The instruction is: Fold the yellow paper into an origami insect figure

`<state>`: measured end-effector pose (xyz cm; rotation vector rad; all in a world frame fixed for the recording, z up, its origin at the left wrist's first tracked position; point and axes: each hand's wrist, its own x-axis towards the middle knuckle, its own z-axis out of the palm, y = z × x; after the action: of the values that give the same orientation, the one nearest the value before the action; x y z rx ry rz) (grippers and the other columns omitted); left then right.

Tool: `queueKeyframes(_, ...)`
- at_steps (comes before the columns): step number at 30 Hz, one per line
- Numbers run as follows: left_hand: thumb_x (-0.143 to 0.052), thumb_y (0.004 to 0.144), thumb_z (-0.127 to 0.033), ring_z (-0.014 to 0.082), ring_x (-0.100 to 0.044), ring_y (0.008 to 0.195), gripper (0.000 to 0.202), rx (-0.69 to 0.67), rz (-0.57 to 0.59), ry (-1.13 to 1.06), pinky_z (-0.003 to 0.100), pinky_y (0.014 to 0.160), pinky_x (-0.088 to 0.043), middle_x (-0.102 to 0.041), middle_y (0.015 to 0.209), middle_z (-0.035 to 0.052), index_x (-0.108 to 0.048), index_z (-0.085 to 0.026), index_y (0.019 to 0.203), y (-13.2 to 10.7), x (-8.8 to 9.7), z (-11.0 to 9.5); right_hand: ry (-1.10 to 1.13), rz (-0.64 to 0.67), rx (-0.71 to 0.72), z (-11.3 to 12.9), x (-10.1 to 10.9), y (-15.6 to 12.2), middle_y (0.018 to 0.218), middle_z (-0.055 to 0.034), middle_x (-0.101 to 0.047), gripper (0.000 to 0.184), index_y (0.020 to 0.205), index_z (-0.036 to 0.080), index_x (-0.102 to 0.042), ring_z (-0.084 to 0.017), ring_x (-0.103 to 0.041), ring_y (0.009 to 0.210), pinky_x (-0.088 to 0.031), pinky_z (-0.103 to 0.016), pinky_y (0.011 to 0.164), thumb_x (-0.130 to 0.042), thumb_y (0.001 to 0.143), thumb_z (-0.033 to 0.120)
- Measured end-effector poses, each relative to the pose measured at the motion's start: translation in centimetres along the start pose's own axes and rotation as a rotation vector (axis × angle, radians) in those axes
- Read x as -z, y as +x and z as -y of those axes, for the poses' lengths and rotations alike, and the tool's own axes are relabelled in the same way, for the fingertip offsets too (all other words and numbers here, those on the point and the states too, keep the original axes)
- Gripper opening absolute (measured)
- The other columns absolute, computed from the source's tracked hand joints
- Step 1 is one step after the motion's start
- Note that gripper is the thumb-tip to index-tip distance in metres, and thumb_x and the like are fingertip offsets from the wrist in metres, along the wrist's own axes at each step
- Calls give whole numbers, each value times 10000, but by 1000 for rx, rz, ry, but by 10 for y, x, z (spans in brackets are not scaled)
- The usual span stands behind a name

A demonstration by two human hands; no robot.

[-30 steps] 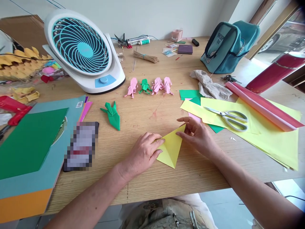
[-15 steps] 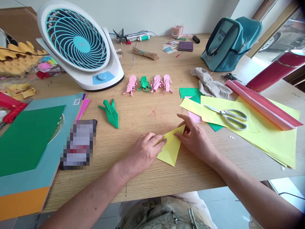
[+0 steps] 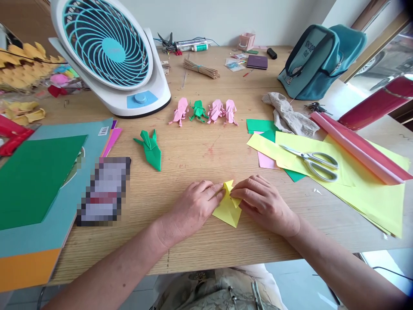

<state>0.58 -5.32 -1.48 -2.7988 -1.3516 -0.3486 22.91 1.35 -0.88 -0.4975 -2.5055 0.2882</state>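
Note:
A small folded piece of yellow paper (image 3: 228, 209) lies on the wooden table (image 3: 200, 150) near its front edge. My left hand (image 3: 193, 207) presses its fingertips on the paper's left edge, fingers curled. My right hand (image 3: 263, 202) pinches the paper's upper corner, which is folded down toward the middle. Both hands touch the paper and nearly meet above it.
A green folded paper shape (image 3: 150, 148) lies to the left, a row of pink and green origami frogs (image 3: 206, 111) behind. Scissors (image 3: 311, 160) rest on yellow sheets (image 3: 361, 181) at right. A fan (image 3: 109, 56), teal bag (image 3: 318, 56), pink paper roll (image 3: 358, 146) and coloured card (image 3: 35, 185) surround.
My right hand has folded the yellow paper's upper right corner down and toward the left hand. The left hand has stayed on the paper's left edge.

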Motion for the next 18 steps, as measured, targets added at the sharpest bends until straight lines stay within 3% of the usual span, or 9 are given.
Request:
queueKeyframes(5, -474, 986, -162, 242, -561, 1112, 288, 23, -40, -14, 407, 918, -521, -624, 1280, 121, -586, -125, 1249, 1, -2, 0, -31, 17, 88, 1, 4, 1, 911, -83, -707, 136, 975, 155, -623, -186, -576, 759, -437, -337, 696, -556, 902, 61)
queueKeyframes(18, -512, 958, -138, 233, -601, 1064, 235, 3, -71, -46, 399, 919, -538, -654, 1189, 121, -593, -102, 1175, -1, -1, 2, -22, 28, 97, -1, 5, -1, 914, -82, -707, 145, 976, 172, -629, -185, -624, 798, -476, -332, 715, -530, 920, 83)
